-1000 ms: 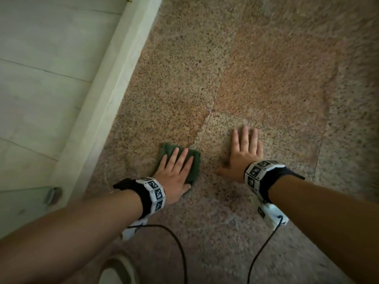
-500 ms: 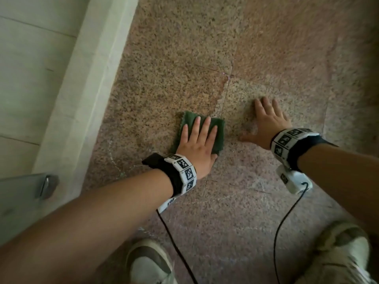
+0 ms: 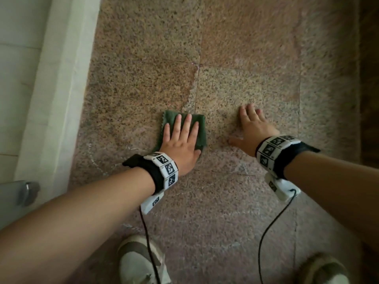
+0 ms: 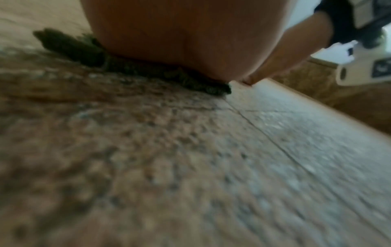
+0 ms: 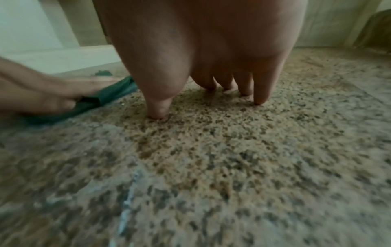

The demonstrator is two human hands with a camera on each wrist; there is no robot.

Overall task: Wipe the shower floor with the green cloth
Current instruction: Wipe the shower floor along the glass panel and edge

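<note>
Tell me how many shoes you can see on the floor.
2. One shoe sits at the bottom edge below the left hand; the other shoe is blurred in the bottom right corner. Both are cut off by the frame.

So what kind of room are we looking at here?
Probably a bathroom shower: a speckled stone tile floor, a pale raised curb beside white wall tiles, and a metal-fitted glass edge.
</note>
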